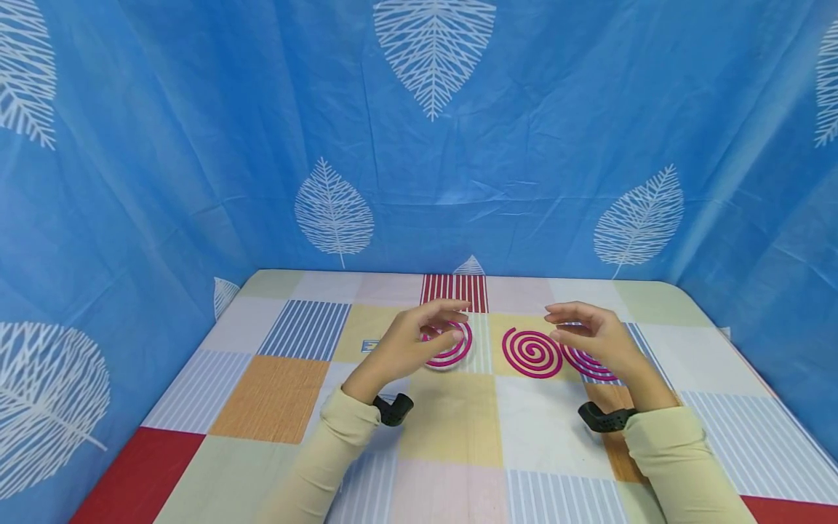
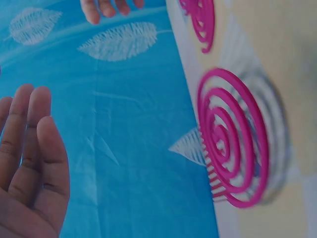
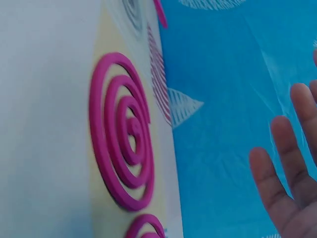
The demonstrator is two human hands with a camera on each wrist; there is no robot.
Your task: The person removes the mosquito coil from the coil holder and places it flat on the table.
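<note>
Left grip (image 1: pixel 411 340) and right grip (image 1: pixel 601 335) hover loosely, holding nothing! Three magenta coils (image 1: pixel 532 352) sit across the surface (image 1: pixel 452 426): laying-out looks done, any pickup not yet made.

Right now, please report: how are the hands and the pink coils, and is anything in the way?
Left hand relaxed, holding nothing. Right hand, same. Middle coil almost fully visible. In head view, hands partly hide left coil and right coil.
</note>
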